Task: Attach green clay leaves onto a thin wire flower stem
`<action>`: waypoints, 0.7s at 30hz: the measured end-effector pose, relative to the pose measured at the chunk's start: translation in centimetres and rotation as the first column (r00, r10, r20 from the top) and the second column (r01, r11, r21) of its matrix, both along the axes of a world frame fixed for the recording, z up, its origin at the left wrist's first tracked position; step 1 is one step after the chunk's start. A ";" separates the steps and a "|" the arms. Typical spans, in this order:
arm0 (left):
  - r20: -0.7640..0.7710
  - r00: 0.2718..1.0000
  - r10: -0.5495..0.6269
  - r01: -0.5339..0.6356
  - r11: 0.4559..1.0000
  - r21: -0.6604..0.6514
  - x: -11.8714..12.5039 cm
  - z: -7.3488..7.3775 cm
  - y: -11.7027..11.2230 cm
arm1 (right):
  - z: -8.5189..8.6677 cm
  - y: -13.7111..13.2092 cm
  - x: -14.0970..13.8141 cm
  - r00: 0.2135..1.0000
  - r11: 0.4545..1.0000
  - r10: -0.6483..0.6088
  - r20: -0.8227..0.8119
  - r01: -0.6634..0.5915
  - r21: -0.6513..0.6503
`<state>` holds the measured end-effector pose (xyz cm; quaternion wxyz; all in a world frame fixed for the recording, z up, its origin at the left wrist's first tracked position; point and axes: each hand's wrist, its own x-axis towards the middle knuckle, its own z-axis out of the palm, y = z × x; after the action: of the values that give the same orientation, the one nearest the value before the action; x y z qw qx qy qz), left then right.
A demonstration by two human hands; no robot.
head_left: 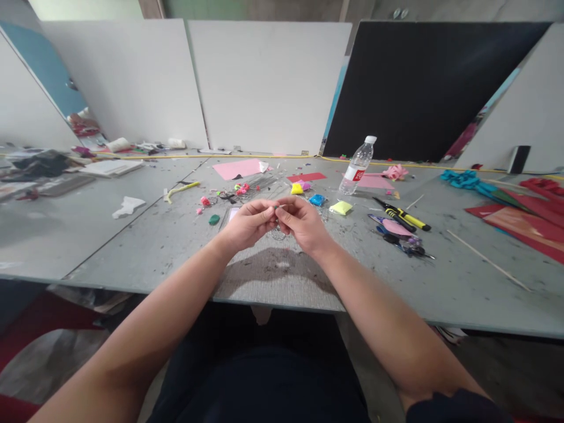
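My left hand (247,225) and my right hand (304,224) meet above the grey table (273,276), fingertips pinched together on a tiny greenish piece (276,208) that I cannot make out. Something thin and metallic, perhaps a key ring (278,235), hangs below the fingers. Just beyond the hands lie small lumps of coloured clay: green (214,220), pink (205,201), yellow (296,188), blue (316,200) and pale yellow (341,207).
A plastic water bottle (358,165) stands behind the clay. A yellow-and-black cutter (402,215) and scissors (403,241) lie to the right, with red paper sheets (524,220) and thin wooden sticks (487,260). Pink paper (238,169) lies at the back. White and black boards wall the table.
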<state>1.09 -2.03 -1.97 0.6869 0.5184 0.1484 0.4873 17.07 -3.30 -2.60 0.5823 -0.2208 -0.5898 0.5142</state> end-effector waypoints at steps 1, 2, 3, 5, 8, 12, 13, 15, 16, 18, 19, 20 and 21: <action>0.000 1.000 -0.002 0.002 1.000 0.004 0.0 0.0 0.0 | 0.0 0.0 0.0 1.000 1.000 0.005 -0.008 -0.005 -0.001; 0.002 1.000 -0.002 0.002 1.000 0.006 0.0 -0.1 0.1 | -0.1 0.0 0.0 1.000 1.000 0.009 -0.016 -0.009 -0.002; 0.005 1.000 -0.002 0.002 1.000 0.009 0.0 -0.1 0.1 | -0.1 0.0 -0.1 1.000 1.000 0.011 -0.021 -0.011 -0.002; 0.009 1.000 -0.005 0.005 1.000 0.013 0.1 -0.2 0.1 | -0.1 -0.1 -0.1 1.000 1.000 0.008 -0.018 -0.008 -0.005; -0.013 1.000 -0.003 0.003 1.000 0.027 0.0 -0.2 0.2 | -0.1 -0.2 -0.2 1.000 1.000 0.006 -0.002 -0.006 -0.021; -0.145 0.982 0.121 -0.109 0.990 0.086 -0.8 0.0 0.8 | 0.0 -0.1 -0.1 0.999 0.997 -0.045 -0.030 0.043 -0.058; -0.225 0.957 0.184 -0.156 0.978 0.137 -1.1 0.0 1.0 | 0.1 0.0 0.0 0.996 0.995 -0.080 -0.045 0.077 -0.069; -0.444 0.832 0.334 -0.196 0.924 0.328 -1.6 0.0 1.4 | 0.2 0.4 0.4 0.984 0.984 -0.164 -0.067 0.158 -0.085; -0.538 0.742 0.401 -0.158 0.883 0.441 -1.8 0.0 1.5 | 0.3 0.5 0.5 0.976 0.976 -0.205 -0.068 0.199 -0.088; -0.653 0.570 0.500 0.026 0.783 0.622 -1.9 -0.1 1.6 | 0.2 0.9 0.8 0.960 0.958 -0.275 -0.053 0.270 -0.093; -0.682 0.510 0.524 0.139 0.733 0.666 -1.9 -0.2 1.6 | 0.2 1.0 0.8 0.952 0.950 -0.303 -0.037 0.298 -0.097; -0.704 0.469 0.533 0.243 0.688 0.683 -1.7 -0.3 1.6 | 0.1 1.0 0.8 0.946 0.942 -0.322 -0.015 0.319 -0.099; -0.723 0.443 0.530 0.329 0.654 0.681 -1.6 -0.4 1.5 | 0.0 1.1 0.8 0.943 0.938 -0.334 0.009 0.333 -0.101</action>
<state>-0.51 -0.56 -2.36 0.1877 0.9123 0.3051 0.1985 17.87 -2.21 -2.65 0.6513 -0.3445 -0.5146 0.4384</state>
